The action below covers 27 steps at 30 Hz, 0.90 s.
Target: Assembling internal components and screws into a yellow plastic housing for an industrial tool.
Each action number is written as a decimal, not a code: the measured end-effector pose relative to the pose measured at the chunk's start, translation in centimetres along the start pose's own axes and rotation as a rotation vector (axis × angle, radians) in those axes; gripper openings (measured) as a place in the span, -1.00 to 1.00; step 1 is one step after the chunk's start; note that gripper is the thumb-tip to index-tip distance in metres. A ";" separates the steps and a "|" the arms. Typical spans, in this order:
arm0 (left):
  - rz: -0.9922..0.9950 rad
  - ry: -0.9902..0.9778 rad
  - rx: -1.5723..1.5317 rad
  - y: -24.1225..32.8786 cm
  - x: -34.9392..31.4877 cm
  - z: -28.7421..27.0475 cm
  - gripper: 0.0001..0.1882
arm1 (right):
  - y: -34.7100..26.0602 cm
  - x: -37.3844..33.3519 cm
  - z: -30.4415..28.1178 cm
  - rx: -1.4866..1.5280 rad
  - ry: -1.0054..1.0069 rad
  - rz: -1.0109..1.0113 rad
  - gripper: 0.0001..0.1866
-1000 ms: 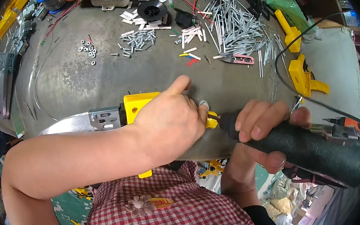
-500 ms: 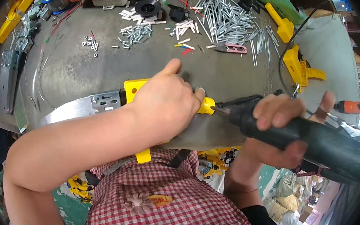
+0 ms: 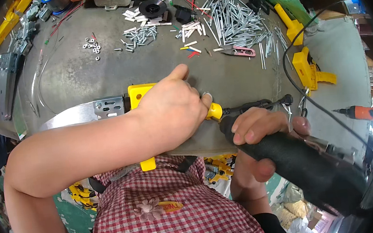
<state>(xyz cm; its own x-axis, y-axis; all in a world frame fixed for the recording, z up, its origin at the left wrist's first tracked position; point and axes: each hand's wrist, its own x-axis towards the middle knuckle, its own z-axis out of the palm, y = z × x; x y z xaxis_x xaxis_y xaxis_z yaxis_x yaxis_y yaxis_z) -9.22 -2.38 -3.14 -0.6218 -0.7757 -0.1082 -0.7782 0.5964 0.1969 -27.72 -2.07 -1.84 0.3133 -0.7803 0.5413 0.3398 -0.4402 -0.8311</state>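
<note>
My left hand [image 3: 174, 106] is closed round a yellow plastic tool body [image 3: 141, 94], hiding its middle part. A flat metal blade [image 3: 70, 116] with a slotted metal bracket [image 3: 109, 107] sticks out on its left. On its right, a yellow round end [image 3: 214, 111] shows, with a black cord [image 3: 249, 106] behind it. My right hand [image 3: 265, 128] grips a black cylindrical electric screwdriver [image 3: 305, 163], tilted with its nose up-left. That nose is at the yellow end; whether the tip touches a screw there is hidden.
Beyond my hands lie long metal rods [image 3: 233, 18], short screws [image 3: 139, 38], nuts [image 3: 93, 46], white sleeves [image 3: 192, 28] and pink-handled snips [image 3: 238, 51]. Yellow housings [image 3: 309, 69] and an orange-handled tool [image 3: 363, 112] are at right. A dark cable [image 3: 288, 65] loops over the right side.
The electric screwdriver in my right hand has moved left and its rear has swung down, bringing its nose closer to the yellow end. My left hand has stayed almost still.
</note>
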 end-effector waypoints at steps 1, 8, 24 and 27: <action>-0.005 0.002 0.003 0.1 -0.1 -0.1 -0.59 | -0.2 0.1 0.2 0.004 -0.004 -0.003 -0.19; -0.010 0.151 -0.082 0.2 -0.1 0.2 -0.61 | -1.6 0.8 3.0 -0.272 0.098 -0.073 0.07; 0.038 0.206 -0.031 -0.6 -0.6 0.5 -0.65 | -0.8 0.1 5.8 -0.042 -0.475 -0.195 -0.15; -0.089 0.303 -0.177 -3.0 -3.1 -1.5 -0.50 | 0.1 -0.7 6.4 0.035 -0.205 -0.168 -0.36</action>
<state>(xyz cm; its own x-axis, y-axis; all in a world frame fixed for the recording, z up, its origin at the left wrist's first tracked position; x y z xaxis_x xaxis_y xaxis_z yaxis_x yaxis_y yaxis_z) -4.80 -2.07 -1.96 -0.4776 -0.8646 0.1561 -0.7839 0.4996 0.3686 -22.21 1.30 -1.52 0.4221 -0.5895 0.6887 0.4313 -0.5376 -0.7246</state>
